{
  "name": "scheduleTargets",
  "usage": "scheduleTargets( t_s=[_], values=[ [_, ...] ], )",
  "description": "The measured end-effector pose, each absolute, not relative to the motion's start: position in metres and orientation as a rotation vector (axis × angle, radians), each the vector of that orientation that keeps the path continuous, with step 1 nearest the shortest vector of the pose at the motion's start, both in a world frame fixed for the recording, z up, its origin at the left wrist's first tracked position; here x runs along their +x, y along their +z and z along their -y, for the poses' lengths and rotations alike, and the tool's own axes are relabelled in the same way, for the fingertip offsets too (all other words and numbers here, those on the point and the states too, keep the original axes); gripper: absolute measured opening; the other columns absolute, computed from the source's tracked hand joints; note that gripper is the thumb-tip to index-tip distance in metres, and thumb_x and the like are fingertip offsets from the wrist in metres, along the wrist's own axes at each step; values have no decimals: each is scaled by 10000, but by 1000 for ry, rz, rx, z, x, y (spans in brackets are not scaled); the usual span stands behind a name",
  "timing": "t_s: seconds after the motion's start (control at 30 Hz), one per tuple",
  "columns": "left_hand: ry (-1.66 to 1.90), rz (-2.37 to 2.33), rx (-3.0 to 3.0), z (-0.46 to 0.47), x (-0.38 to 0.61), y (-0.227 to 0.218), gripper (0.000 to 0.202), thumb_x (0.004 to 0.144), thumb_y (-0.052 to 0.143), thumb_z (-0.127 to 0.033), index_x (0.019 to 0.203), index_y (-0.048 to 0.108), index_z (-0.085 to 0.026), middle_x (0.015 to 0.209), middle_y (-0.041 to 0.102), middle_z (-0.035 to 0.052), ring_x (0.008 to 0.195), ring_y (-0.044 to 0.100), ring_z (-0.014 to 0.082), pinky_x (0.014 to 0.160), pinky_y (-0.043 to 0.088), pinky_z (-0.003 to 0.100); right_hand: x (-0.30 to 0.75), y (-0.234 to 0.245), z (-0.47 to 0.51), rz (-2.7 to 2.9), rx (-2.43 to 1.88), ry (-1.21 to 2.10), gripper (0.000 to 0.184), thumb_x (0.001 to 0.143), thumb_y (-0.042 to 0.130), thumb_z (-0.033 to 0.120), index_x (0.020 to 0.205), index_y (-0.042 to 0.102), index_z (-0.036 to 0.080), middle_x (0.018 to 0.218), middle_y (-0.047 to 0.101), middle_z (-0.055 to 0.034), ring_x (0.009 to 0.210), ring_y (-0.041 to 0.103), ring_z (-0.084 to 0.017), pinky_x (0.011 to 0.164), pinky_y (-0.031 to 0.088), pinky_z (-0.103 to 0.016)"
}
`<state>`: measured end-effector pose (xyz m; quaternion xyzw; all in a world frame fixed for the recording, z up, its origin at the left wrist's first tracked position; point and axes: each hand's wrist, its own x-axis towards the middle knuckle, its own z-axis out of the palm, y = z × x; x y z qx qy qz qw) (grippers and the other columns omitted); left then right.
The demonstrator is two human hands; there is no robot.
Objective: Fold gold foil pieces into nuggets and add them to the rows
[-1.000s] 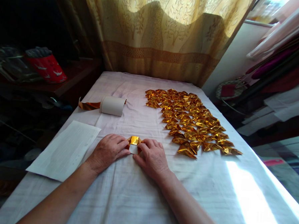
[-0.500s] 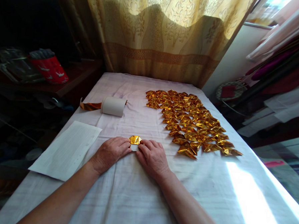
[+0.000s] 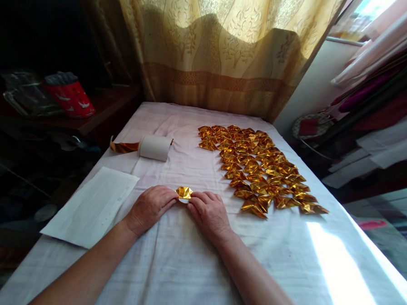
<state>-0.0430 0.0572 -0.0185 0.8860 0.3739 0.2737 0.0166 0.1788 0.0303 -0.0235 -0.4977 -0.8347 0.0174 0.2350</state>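
Observation:
A small folded piece of gold foil paper (image 3: 183,193) lies on the white cloth (image 3: 190,270) in front of me. My left hand (image 3: 151,206) pinches its left side with closed fingers. My right hand (image 3: 210,213) presses and pinches its right side. To the right, several finished gold foil folds (image 3: 257,166) are laid out in rows on the cloth. A roll of foil paper (image 3: 154,147), white side out, rests at the back left with a gold strip (image 3: 122,146) trailing from it.
A white printed sheet (image 3: 93,206) lies at the left edge of the cloth. A yellow patterned curtain (image 3: 222,49) hangs behind. A dark shelf at left carries a red container (image 3: 70,99). Stacked fabrics (image 3: 380,98) fill the right side.
The gold piece has been folded smaller and narrower between my fingers. Both hands have drawn slightly closer together around it.

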Motion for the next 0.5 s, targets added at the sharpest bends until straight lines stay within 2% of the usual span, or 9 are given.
scheduleTargets(
  t_s=[0.2, 0.3, 0.5],
  values=[
    [836, -1208, 2732, -57, -43, -21, 159, 971, 523, -262, 976, 665, -193, 949, 718, 39, 896, 643, 179, 822, 526, 322, 182, -21, -31, 2281, -1330, 154, 178, 897, 668, 338, 1029, 686, 220, 1112, 721, -53, 977, 610, -223, 825, 413, -349],
    [804, -1262, 2719, -56, -43, -21, 176, 968, 519, -272, 943, 675, -193, 930, 703, 47, 890, 622, 186, 808, 517, 329, 184, -23, -34, 2254, -1352, 195, 115, 922, 621, 271, 990, 704, 228, 1078, 721, -50, 962, 614, -203, 831, 427, -332],
    [697, -1370, 2670, -61, -41, -20, 213, 973, 499, -302, 921, 673, -192, 883, 706, 47, 843, 621, 198, 779, 492, 349, 182, -20, -49, 2239, -1497, 283, 165, 946, 556, 215, 867, 700, 199, 923, 702, -43, 861, 620, -168, 792, 436, -278]
  ],
)
